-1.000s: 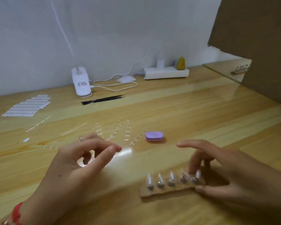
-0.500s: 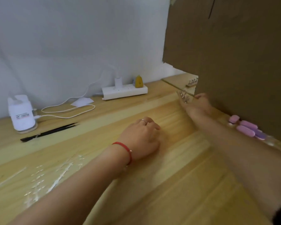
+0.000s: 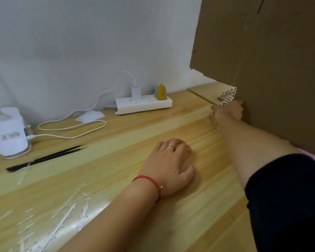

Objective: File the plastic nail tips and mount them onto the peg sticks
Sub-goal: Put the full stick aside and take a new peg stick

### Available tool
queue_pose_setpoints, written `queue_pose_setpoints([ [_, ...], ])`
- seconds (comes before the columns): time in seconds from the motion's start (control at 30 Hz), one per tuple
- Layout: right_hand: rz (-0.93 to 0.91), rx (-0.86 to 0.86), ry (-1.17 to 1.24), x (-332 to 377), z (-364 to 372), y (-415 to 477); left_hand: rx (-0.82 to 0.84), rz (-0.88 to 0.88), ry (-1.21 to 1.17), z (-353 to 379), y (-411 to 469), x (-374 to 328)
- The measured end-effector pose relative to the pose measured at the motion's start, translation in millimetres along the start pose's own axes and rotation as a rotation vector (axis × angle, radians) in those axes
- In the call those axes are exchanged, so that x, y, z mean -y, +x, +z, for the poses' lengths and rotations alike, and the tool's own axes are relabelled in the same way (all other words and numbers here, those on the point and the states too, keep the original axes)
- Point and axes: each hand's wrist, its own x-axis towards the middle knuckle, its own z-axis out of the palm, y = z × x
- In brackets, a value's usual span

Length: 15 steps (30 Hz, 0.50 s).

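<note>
- The right hand (image 3: 229, 110) is stretched far out to the back right corner of the wooden worktop (image 3: 116, 153), next to a big brown cardboard sheet (image 3: 262, 51).
- Its fingers are curled at the near end of the peg sticks (image 3: 226, 96). I cannot tell if they are pinching the sticks or only touching them, because the fingertips are hidden.
- The peg sticks lie in rows by the edge of the cardboard, with small nail tips standing up on them. They are small and hard to see well.
- The left hand (image 3: 171, 166) lies flat on the middle of the worktop, palm down, with the fingers a little bent. It holds nothing.
- The left hand has a ring (image 3: 171, 146) on one finger and a red string (image 3: 151, 182) around the wrist.
- Clear plastic strips (image 3: 67, 217) lie at the near left of the worktop, well apart from the peg sticks.
- Black tweezers (image 3: 45, 158) lie at the left, just beside a white lamp-like device (image 3: 10, 133) with a white cable (image 3: 71, 128).
- A white power strip (image 3: 144, 104) sits at the back by the wall, with a white plug and a small yellow thing (image 3: 161, 91) on it.
- The right arm wears a dark sleeve (image 3: 287, 197).
</note>
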Motion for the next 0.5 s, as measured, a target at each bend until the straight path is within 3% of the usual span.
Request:
queue_pose_setpoints([
  [0.2,-0.269,0.102,-0.093,-16.0,1.6,-3.3,-0.015,-0.001,0.008,2.0,0.0,0.6],
  [0.37,-0.234,0.175,-0.094,-14.8,0.4,1.5,-0.009,-0.005,-0.007,2.2,0.7,-0.1],
  [0.5,-0.429,0.225,-0.074,-11.8,-1.1,-11.8,0.022,-0.037,-0.004,-0.7,2.0,-1.6],
])
